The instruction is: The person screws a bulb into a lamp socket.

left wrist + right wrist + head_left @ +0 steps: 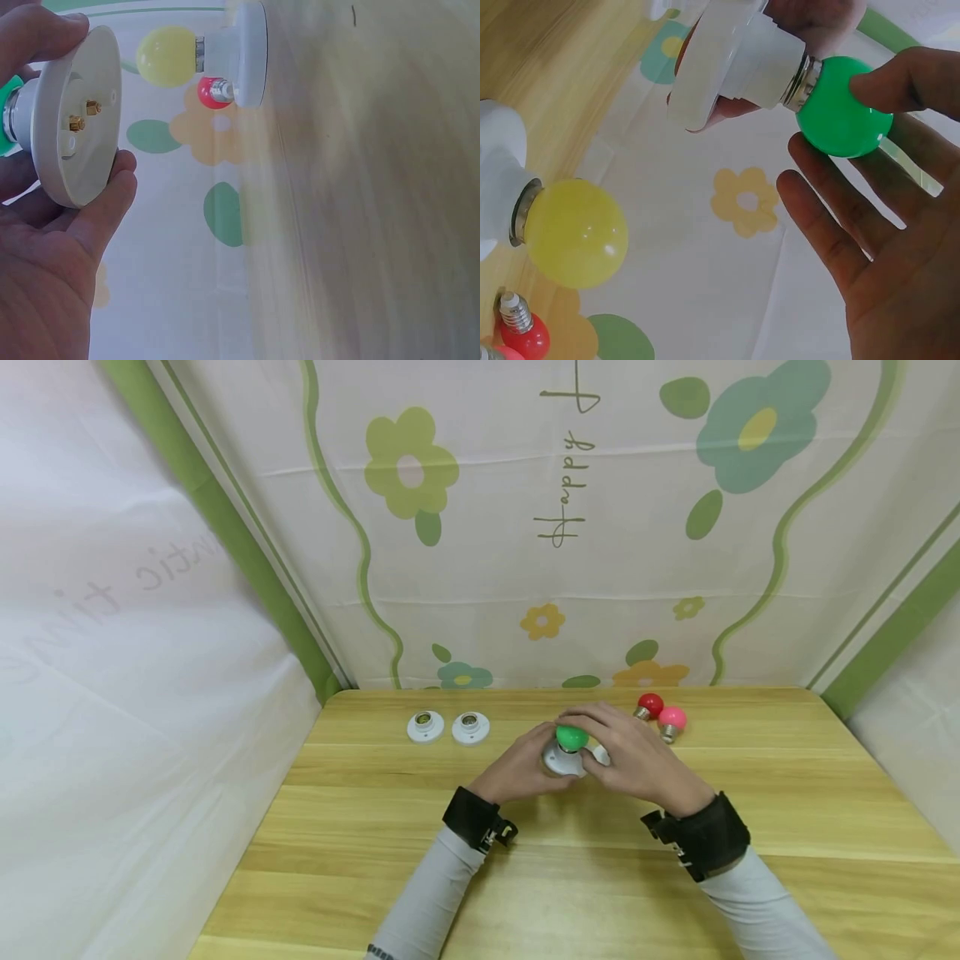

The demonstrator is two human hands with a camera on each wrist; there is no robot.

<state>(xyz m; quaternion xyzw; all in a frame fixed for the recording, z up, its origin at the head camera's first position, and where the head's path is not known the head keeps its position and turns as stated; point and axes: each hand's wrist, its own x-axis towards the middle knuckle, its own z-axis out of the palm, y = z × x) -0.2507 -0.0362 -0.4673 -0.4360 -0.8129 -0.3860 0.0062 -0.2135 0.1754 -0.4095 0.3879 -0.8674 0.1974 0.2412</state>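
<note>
My left hand (523, 768) grips the rim of a round white lamp holder (79, 124), lifted off the table with its underside and brass screws facing the left wrist camera. A green light bulb (844, 109) sits in its socket, a narrow band of metal thread showing at the neck. With thumb and fingers my right hand (641, 756) holds the green bulb; two fingers stretch out beside it in the right wrist view. Close by, a yellow bulb (577, 232) stands in another white lamp holder (499, 169), mostly hidden behind my right hand in the head view.
Two white lamp holders without bulbs, a left one (425, 726) and a right one (470, 727), stand at the back left of the wooden table (360, 843). A red bulb (651, 704) and a pink bulb (672, 718) lie at the back right. Behind hangs a flowered cloth (480, 568).
</note>
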